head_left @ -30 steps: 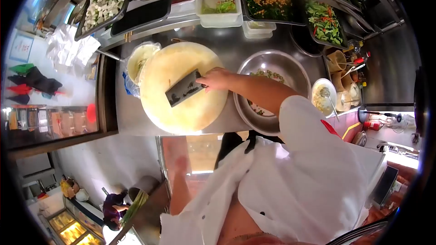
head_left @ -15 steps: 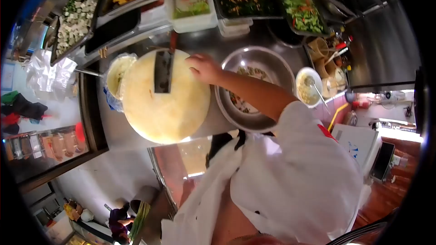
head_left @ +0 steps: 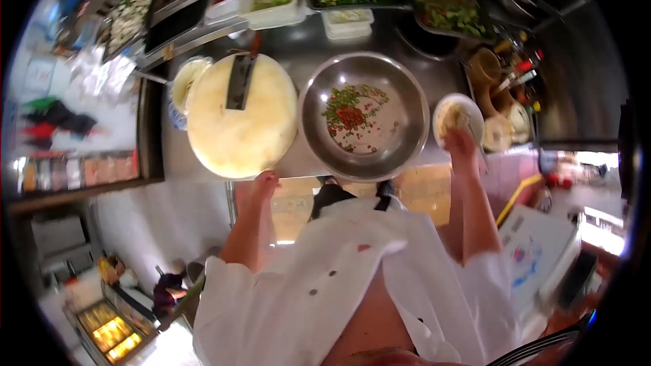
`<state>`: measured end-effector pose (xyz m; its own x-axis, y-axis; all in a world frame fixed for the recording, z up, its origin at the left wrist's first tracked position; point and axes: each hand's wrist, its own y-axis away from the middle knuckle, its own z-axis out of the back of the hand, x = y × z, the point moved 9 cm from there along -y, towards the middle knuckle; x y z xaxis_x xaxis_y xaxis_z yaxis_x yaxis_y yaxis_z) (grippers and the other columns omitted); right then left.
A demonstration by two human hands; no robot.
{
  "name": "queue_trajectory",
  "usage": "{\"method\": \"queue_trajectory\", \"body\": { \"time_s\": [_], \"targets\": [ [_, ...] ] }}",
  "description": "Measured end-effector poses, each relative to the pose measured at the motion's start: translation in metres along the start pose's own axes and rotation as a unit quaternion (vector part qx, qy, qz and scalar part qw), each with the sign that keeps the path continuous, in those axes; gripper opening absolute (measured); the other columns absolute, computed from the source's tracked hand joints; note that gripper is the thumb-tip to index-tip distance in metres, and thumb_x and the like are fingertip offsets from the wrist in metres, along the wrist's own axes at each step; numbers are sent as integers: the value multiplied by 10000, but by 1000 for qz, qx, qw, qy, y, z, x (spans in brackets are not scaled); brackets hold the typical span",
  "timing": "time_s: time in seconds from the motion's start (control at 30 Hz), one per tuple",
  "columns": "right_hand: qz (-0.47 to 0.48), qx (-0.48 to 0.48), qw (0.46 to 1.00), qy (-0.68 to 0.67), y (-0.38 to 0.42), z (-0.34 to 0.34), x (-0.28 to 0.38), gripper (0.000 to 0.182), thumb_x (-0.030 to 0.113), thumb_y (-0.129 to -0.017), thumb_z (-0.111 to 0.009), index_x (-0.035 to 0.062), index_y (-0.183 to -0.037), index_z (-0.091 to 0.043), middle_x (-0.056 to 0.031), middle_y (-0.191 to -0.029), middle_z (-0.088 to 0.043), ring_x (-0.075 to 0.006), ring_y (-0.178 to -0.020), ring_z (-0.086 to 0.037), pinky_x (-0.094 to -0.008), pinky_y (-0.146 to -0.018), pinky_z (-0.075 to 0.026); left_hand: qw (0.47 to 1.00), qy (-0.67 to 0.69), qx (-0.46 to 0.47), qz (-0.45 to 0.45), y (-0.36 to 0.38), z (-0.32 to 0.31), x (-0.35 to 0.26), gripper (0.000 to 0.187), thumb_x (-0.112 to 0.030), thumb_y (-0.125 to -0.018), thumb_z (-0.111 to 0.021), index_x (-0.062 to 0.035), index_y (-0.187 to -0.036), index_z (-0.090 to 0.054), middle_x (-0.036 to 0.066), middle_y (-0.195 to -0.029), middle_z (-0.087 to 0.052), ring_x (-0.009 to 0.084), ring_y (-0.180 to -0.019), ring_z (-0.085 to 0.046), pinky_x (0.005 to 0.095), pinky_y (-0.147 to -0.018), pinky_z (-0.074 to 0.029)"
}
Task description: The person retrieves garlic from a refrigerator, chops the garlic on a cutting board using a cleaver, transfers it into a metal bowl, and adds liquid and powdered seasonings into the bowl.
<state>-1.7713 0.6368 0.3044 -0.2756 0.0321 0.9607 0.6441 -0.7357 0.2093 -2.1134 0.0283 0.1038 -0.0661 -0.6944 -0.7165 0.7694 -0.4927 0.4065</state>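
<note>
White bowl: I see it right under my right hand (head_left: pixel 461 144). The bowl (head_left: pixel 472 104) sits just past those fingers, with pale food in it. I think it was put on that side so the arm can get to it.
Right fingers: They dip over the near rim. They hide what they touch, so I can't tell if they are closed, or if they grip the spoon (head_left: pixel 483 160). Its thin handle pokes out to the right of them.
Left hand: It (head_left: pixel 266 184) is by the near edge of the round chopping board (head_left: pixel 237 139). The fingers are loose and a bit bent, round nothing I can see. I can't tell if they touch the board.
Cleaver: It (head_left: pixel 240 81) lies flat on the board, beyond the left fingers. Its handle points away from me over the far edge, maybe so nobody bumps the sharp part.
Steel bowl: It (head_left: pixel 407 129) is wide and sits between my two hands, a bit further off. Chopped green and red bits (head_left: pixel 349 118) lie inside. The middle looks like a handy spot for both arms.
Edges: The worktop (head_left: pixel 281 47) stops close to the left fingers, and the steel bowl comes near that edge too.
Room: Left of the right fingers is a small gap before the steel bowl. On their other side, tan pots (head_left: pixel 497 134) stand near, so that way is tight.
</note>
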Motion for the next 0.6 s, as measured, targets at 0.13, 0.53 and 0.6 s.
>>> {"method": "queue_trajectory", "body": {
  "time_s": [0.13, 0.53, 0.6],
  "targets": [
    [-158, 10, 980, -120, 70, 46, -54, 291, 209, -1062, -649, 38, -1295, -677, -32, -1003, -714, -103, -816, -642, -246, -711, -550, 995, 34, -98, 0, 7, 27, -121, 239, -177, -935, -700, -56, -1138, -732, 143, -1023, -749, 215, -951, -703, 343, -882, -564],
    [-433, 141, 811, 367, 364, 192, -379, 312, 317, -942, -719, 110, -1176, -728, -116, -1069, -719, -267, -975, -699, -387, -799, -573, 966, 122, -171, -152, -101, 267, -250, 208, -226, -1011, -655, -63, -1124, -717, 37, -959, -747, 122, -823, -672, 294, -722, -533],
    [-367, 165, 800, 446, 380, 179, -389, 340, 323, -932, -725, 107, -1194, -724, -124, -1133, -719, -286, -1038, -695, -405, -849, -572, 959, 187, -188, -96, -133, 305, -253, 266, -322, -976, -648, -109, -1115, -724, 15, -983, -749, 116, -818, -666, 295, -707, -518]
  ]
}}
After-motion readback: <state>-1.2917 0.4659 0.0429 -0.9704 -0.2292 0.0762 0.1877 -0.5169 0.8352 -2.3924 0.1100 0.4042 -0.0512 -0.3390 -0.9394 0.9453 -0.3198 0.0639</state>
